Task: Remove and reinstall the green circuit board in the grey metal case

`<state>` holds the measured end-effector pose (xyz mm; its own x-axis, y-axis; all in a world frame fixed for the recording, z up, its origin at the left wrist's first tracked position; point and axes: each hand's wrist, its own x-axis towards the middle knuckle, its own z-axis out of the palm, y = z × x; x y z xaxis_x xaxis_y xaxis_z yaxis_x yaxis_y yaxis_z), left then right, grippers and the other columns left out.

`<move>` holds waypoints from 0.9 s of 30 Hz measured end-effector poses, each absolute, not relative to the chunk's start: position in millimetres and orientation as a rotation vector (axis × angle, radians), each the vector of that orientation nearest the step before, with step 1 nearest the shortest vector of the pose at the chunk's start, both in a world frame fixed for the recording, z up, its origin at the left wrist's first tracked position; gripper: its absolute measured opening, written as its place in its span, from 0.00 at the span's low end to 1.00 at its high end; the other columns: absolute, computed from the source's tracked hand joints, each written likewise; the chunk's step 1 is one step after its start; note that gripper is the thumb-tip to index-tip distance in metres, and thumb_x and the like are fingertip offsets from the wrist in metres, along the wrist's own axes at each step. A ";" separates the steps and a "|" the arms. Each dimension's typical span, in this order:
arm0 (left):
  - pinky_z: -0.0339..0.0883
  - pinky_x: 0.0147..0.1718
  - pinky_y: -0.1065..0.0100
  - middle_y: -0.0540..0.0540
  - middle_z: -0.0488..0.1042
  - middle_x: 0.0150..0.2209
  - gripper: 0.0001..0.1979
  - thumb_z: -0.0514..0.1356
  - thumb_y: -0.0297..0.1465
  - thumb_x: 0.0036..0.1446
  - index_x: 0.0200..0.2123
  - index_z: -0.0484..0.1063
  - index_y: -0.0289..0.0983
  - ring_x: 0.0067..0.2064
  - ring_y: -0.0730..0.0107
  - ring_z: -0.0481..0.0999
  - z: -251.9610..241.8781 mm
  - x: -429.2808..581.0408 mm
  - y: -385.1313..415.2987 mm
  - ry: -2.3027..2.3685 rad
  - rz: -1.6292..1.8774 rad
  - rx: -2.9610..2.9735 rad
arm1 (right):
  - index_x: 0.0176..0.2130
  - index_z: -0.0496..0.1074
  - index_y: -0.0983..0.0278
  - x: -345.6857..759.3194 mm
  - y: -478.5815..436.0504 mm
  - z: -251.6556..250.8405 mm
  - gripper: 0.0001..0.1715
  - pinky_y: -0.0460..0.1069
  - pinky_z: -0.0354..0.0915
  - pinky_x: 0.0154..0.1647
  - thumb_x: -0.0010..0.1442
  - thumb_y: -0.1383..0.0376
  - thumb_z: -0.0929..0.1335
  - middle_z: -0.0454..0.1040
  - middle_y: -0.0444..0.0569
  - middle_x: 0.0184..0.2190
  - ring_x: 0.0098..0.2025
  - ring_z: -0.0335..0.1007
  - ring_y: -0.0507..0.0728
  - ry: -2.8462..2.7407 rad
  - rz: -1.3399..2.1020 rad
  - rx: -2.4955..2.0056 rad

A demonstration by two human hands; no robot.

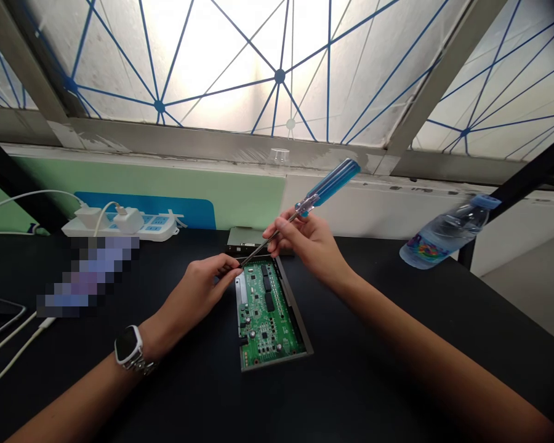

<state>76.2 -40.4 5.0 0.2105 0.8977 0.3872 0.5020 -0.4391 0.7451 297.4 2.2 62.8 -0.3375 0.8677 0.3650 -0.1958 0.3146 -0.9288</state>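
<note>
A screwdriver (335, 181) with a clear blue handle slants down to the left, and the fingers of my right hand (311, 246) are closed around its metal shaft. Its tip reaches the far left corner of a green circuit board (281, 335), which lies in a shallow metal casing (298, 314). At that same corner my left hand (207, 277) is pinched by the screwdriver's tip. Whatever sits between those fingertips is too small and hidden to make out. Just behind the board is a flat grey metal box (244, 237), partly covered by my right hand.
A water bottle (447, 234) leans at the right against a black post. On the left are a white power strip (159, 231) with plugs, a blurred-out object (90, 274), and white cables (16, 357). A clear cup (279, 156) stands on the window ledge.
</note>
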 end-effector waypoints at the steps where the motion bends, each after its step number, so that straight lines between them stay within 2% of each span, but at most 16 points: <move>1: 0.69 0.35 0.66 0.47 0.82 0.34 0.04 0.66 0.34 0.63 0.38 0.81 0.42 0.35 0.61 0.80 4.7 76.7 -40.5 1.285 1.160 2.001 | 0.39 0.68 0.62 296.7 1.0 64.2 0.14 0.49 0.76 0.33 0.65 0.56 0.73 0.80 0.49 0.36 0.31 0.78 0.52 -1.544 1.279 -0.642; 4: 0.68 0.34 0.66 0.46 0.82 0.33 0.03 0.67 0.33 0.61 0.37 0.83 0.42 0.34 0.60 0.79 3.8 79.0 -40.7 1.262 1.208 1.934 | 0.40 0.71 0.63 292.0 -3.9 68.5 0.12 0.49 0.76 0.36 0.67 0.56 0.71 0.80 0.50 0.38 0.34 0.78 0.52 -1.660 1.259 -0.633; 8: 0.70 0.35 0.65 0.46 0.81 0.33 0.05 0.67 0.35 0.62 0.39 0.81 0.41 0.35 0.59 0.79 4.6 81.0 -39.4 1.256 1.138 1.984 | 0.39 0.71 0.63 281.9 -7.0 75.5 0.13 0.48 0.75 0.35 0.71 0.57 0.67 0.79 0.47 0.36 0.32 0.76 0.51 -1.846 1.047 -0.660; 11: 0.73 0.43 0.60 0.43 0.80 0.41 0.09 0.64 0.37 0.64 0.45 0.79 0.41 0.42 0.55 0.80 7.3 76.4 -37.5 1.278 1.052 2.105 | 0.37 0.69 0.61 276.8 -1.6 84.5 0.15 0.46 0.72 0.30 0.71 0.54 0.66 0.78 0.45 0.31 0.26 0.74 0.49 -1.868 0.921 -0.689; 13: 0.70 0.56 0.53 0.39 0.76 0.54 0.19 0.65 0.39 0.63 0.55 0.75 0.41 0.56 0.49 0.77 8.1 70.1 -37.3 1.258 0.954 2.198 | 0.35 0.67 0.61 276.0 4.4 90.6 0.17 0.46 0.70 0.25 0.70 0.51 0.68 0.77 0.43 0.28 0.22 0.72 0.49 -1.832 0.880 -0.700; 15: 0.59 0.67 0.46 0.36 0.62 0.69 0.44 0.72 0.45 0.53 0.69 0.60 0.44 0.69 0.42 0.64 7.0 63.6 -38.6 1.203 0.764 2.243 | 0.33 0.66 0.61 277.3 10.4 93.5 0.20 0.45 0.68 0.21 0.68 0.49 0.69 0.75 0.42 0.25 0.19 0.70 0.48 -1.789 0.854 -0.710; 17: 0.50 0.70 0.41 0.36 0.49 0.75 0.65 0.77 0.50 0.40 0.75 0.46 0.46 0.74 0.35 0.52 4.7 58.9 -41.2 1.187 0.589 2.244 | 0.32 0.65 0.61 279.8 15.5 91.0 0.22 0.45 0.67 0.19 0.67 0.48 0.70 0.75 0.42 0.24 0.17 0.69 0.48 -1.740 0.841 -0.725; 18: 0.47 0.71 0.40 0.36 0.44 0.76 0.72 0.78 0.52 0.36 0.76 0.41 0.46 0.75 0.33 0.47 3.7 57.7 -42.8 1.186 0.526 2.241 | 0.32 0.65 0.60 281.3 17.7 87.5 0.23 0.44 0.67 0.18 0.66 0.47 0.70 0.75 0.42 0.24 0.17 0.69 0.48 -1.715 0.849 -0.731; 21: 0.44 0.71 0.38 0.35 0.38 0.77 0.79 0.77 0.56 0.31 0.77 0.33 0.46 0.75 0.31 0.42 3.3 57.8 -46.9 1.198 0.411 2.245 | 0.32 0.64 0.60 284.7 23.6 71.4 0.24 0.44 0.69 0.18 0.65 0.46 0.70 0.75 0.42 0.25 0.18 0.71 0.49 -1.663 0.915 -0.741; 24: 0.46 0.71 0.38 0.35 0.34 0.78 0.81 0.76 0.58 0.31 0.77 0.29 0.45 0.75 0.31 0.41 5.7 60.1 -48.5 1.218 0.329 2.247 | 0.34 0.66 0.61 284.3 29.6 55.4 0.23 0.45 0.70 0.19 0.64 0.46 0.70 0.75 0.42 0.26 0.19 0.72 0.50 -1.637 0.944 -0.748; 27: 0.47 0.71 0.38 0.36 0.32 0.78 0.80 0.76 0.58 0.31 0.77 0.29 0.45 0.75 0.30 0.40 5.5 62.7 -48.5 1.206 0.339 2.240 | 0.35 0.66 0.61 279.7 34.2 46.5 0.22 0.45 0.71 0.20 0.64 0.46 0.70 0.75 0.42 0.26 0.20 0.72 0.50 -1.634 0.949 -0.750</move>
